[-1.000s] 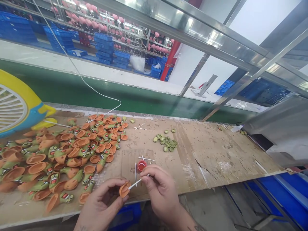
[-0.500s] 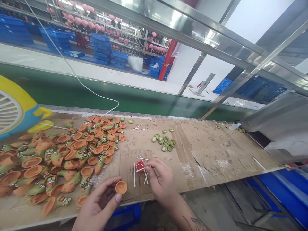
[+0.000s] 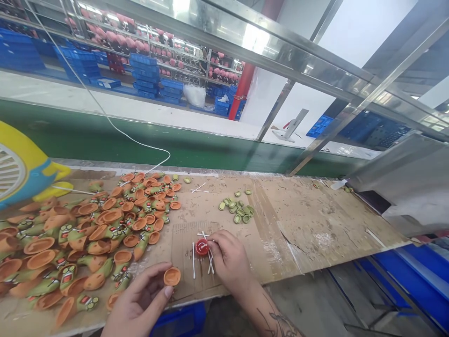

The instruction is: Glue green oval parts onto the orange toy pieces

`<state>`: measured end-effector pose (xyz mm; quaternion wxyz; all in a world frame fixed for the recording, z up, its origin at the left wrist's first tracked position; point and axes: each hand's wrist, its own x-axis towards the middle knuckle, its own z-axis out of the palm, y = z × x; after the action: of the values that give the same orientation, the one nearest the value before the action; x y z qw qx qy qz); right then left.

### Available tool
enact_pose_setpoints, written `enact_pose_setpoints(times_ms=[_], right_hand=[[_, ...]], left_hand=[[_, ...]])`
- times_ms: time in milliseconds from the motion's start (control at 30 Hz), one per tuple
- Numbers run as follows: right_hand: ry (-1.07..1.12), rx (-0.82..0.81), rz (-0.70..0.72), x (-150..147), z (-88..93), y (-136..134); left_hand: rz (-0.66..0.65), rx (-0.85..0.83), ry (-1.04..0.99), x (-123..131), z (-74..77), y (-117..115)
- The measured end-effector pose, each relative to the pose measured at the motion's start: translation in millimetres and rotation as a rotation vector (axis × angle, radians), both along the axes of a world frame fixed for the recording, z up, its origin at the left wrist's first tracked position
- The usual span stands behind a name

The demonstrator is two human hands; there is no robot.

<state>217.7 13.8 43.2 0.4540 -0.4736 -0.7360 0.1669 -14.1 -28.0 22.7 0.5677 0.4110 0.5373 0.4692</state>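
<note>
My left hand [image 3: 140,304] holds a small orange cup-shaped toy part [image 3: 172,276] by thumb and fingers, its hollow facing up, near the front edge of the cardboard. My right hand [image 3: 229,260] pinches a white cotton swab [image 3: 205,238] whose tip rests in a small red cap [image 3: 201,246] on the cardboard. Two or three more swabs [image 3: 210,264] lie beside the cap. A big heap of orange-and-green toy parts [image 3: 87,234] covers the left of the bench.
A cluster of small green pieces [image 3: 236,209] lies behind the cap. A yellow fan [image 3: 17,168] stands at far left with a white cable [image 3: 115,126]. Behind runs a green conveyor belt [image 3: 210,150]. The cardboard mat [image 3: 315,224] stretches right; blue crates [image 3: 403,285] sit below.
My right hand moved the swab away from the orange part forward to the red cap. The left hand turned the orange part hollow-up and drew it slightly left.
</note>
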Motion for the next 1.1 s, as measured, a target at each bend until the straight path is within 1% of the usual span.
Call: enact_pose_setpoints(times_ms=[233,367,500,633,733,933,1100], right_hand=[[0.039,0.021,-0.001,3.3,14.8,-5.5],[0.122,0.028,-0.023,2.0,23.2,-14.1],[0.222,0.001,0.025,-6.2,30.3,-26.7],[0.256,-0.04,0.104,-15.7,28.8,-34.0],[0.259,-0.059,0.131,-18.6,25.6,-34.8],[0.252,-0.077,0.139,-17.8,24.6,-33.0],[0.238,-0.057,0.128,-16.8,25.3,-31.5]], left_hand=[[0.079,-0.006,0.003,17.4,18.0,-5.8],[0.051,0.01,0.018,20.4,21.3,-4.0],[0.047,0.028,0.036,22.0,24.0,-3.1],[0.038,0.035,0.03,25.7,28.4,-4.5],[0.039,0.029,0.015,25.8,28.4,-4.5],[-0.016,0.002,0.018,20.8,24.3,-3.9],[-0.007,-0.026,0.026,19.2,22.8,-5.1]])
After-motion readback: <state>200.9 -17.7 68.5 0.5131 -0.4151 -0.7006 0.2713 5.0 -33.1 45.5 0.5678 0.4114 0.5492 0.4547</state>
